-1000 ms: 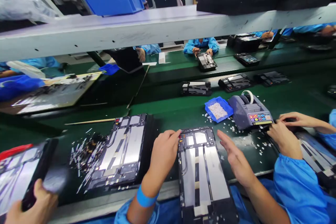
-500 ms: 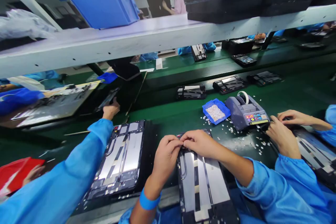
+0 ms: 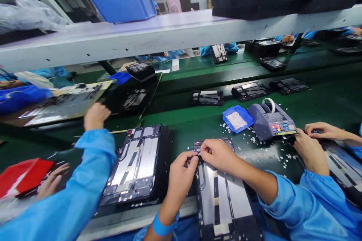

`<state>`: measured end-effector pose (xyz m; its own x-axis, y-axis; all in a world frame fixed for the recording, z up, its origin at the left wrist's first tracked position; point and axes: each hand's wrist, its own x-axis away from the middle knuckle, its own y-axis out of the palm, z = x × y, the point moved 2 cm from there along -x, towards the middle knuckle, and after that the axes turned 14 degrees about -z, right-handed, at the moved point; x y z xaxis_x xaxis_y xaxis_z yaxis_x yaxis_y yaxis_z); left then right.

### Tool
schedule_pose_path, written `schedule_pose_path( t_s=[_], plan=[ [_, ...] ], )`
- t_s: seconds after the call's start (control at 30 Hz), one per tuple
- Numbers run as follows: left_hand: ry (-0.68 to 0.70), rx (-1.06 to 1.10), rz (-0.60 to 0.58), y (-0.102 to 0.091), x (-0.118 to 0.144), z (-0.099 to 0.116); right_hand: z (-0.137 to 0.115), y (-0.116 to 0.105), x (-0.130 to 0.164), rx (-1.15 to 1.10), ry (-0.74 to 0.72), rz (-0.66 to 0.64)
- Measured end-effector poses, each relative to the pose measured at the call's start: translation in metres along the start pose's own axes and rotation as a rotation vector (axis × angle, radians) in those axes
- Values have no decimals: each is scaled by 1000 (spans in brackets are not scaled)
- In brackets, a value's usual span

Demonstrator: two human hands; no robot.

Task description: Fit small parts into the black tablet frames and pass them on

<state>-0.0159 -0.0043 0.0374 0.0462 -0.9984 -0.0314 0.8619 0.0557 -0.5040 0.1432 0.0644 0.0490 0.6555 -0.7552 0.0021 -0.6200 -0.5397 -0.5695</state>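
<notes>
You're working the top edge of the opened tablet chassis, lying lower centre on the green counter. Your left hand and right hand are both pinching at some tiny part there, too small to make out. Looks like a seating step; next you'd want steady, light fingertip pressure.

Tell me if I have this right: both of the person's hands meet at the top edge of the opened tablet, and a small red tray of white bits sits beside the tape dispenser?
Not quite: the small tray of white bits is blue, as the head view shows. The rest holds: left hand and right hand meet at the opened tablet's top edge, and the tray sits beside the tape dispenser.
</notes>
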Motion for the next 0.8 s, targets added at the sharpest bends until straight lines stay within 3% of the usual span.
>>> schedule_pose_path(
  t_s=[0.17,0.4,0.6,0.7,0.8],
  plan=[
    [-39,59,6,3,-2,4,-3,8,9,255,-2,126],
    [3,35,-45,6,3,6,1,4,12,200,-124,10],
    [107,-36,-61,6,4,11,-5,3,9,262,-34,7],
    [63,-1,-59,10,3,7,-2,-14,9,339,30,56],
    [-46,123,-8,12,0,-1,23,-61,11,490,234,200]
  ],
)
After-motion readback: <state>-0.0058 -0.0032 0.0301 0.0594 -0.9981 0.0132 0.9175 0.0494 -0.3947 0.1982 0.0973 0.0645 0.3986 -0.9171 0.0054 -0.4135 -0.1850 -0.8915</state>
